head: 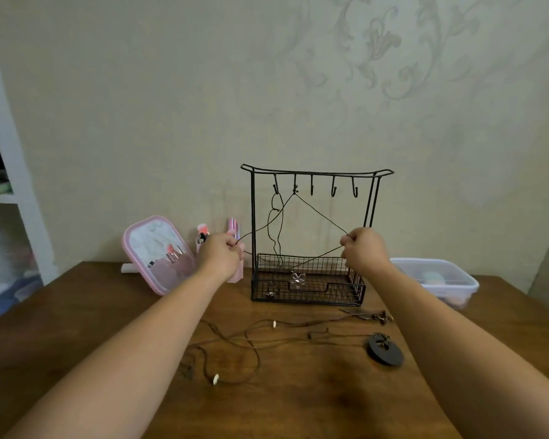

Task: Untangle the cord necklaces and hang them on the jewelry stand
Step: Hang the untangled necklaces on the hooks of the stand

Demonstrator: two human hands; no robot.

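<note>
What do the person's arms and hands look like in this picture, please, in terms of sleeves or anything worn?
Both forearms are bare as far as the frame shows, with no sleeve in view. The left hand and the right hand wear no gloves, and I can see no watch, bracelet or ring on the wrists or fingers. Nails and finer marks are too small to tell.
</note>
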